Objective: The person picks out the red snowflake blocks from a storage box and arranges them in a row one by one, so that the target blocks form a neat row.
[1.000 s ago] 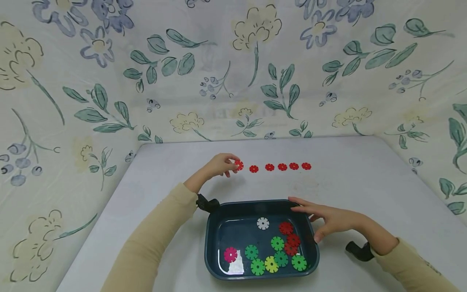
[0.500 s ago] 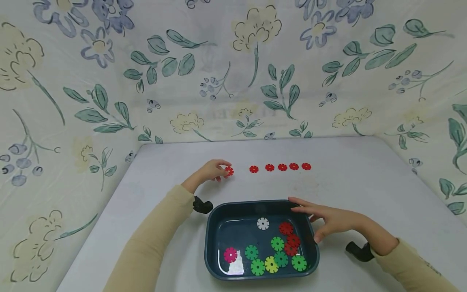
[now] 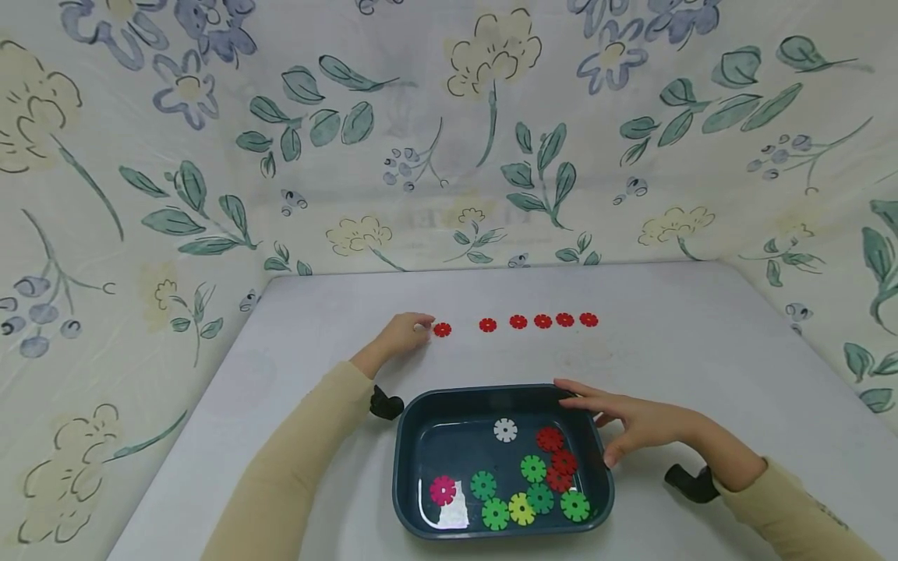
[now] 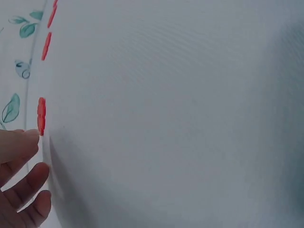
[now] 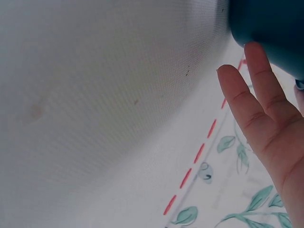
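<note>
At the left end of a row of red notched plastic discs lies one red disc (image 3: 442, 330), flat on the table. My left hand (image 3: 401, 335) is just beside it. In the left wrist view its fingertips (image 4: 31, 137) meet the near edge of that red disc (image 4: 42, 116), loosely bent and not gripping it. Several more red discs (image 3: 518, 322) run on to the right. My right hand (image 3: 648, 425) rests with spread fingers on the right rim of a dark blue tray (image 3: 401, 460); in the right wrist view the fingers (image 5: 244, 97) look fairly straight against the tray's wall (image 5: 270, 28).
Inside the tray lie a white disc (image 3: 505, 430), a pink disc (image 3: 443, 490), a yellow disc (image 3: 521, 508), several green discs (image 3: 495, 514) and some red discs (image 3: 550, 438). A floral cloth (image 3: 421, 156) hangs behind the white table (image 3: 666, 335).
My left hand has carried a red disc leftward and down to the table, then let it go and drawn slightly back. The right hand and the tray have stayed put.
</note>
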A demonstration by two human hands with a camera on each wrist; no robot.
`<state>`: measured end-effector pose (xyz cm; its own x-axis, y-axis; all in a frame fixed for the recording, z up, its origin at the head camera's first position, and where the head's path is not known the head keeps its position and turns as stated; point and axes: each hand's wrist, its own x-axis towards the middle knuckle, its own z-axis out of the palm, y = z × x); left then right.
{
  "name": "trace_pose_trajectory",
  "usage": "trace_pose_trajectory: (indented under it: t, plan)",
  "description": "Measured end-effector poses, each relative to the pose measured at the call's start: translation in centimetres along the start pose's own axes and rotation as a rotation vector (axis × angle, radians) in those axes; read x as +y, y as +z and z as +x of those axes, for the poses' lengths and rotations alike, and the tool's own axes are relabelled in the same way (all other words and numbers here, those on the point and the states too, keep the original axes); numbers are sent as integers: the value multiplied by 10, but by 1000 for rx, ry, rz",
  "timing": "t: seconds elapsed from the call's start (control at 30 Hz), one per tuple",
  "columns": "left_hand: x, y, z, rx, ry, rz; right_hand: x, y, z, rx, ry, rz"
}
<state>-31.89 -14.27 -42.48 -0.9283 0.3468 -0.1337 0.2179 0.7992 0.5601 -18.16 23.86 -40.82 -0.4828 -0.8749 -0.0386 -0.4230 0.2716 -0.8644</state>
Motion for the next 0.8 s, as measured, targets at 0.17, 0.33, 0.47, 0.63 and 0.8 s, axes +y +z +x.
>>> trace_pose_trajectory:
  t: [0.17, 0.33, 0.47, 0.63, 0.8]
  plan:
    - [-3, 2, -1, -53, 130, 378, -1, 0, 0, -4, 1, 2]
    - [-1, 5, -2, -111, 162, 554, -1, 0, 0, -2, -7, -2]
    - [6, 6, -1, -170, 155, 589, -1, 0, -1, 1, -12, -10]
    - [14, 7, 4, -209, 109, 613, 0, 0, -1, 1, -15, -12]
    - [21, 10, 11, -224, 95, 608, 0, 0, -1, -3, -10, -7]
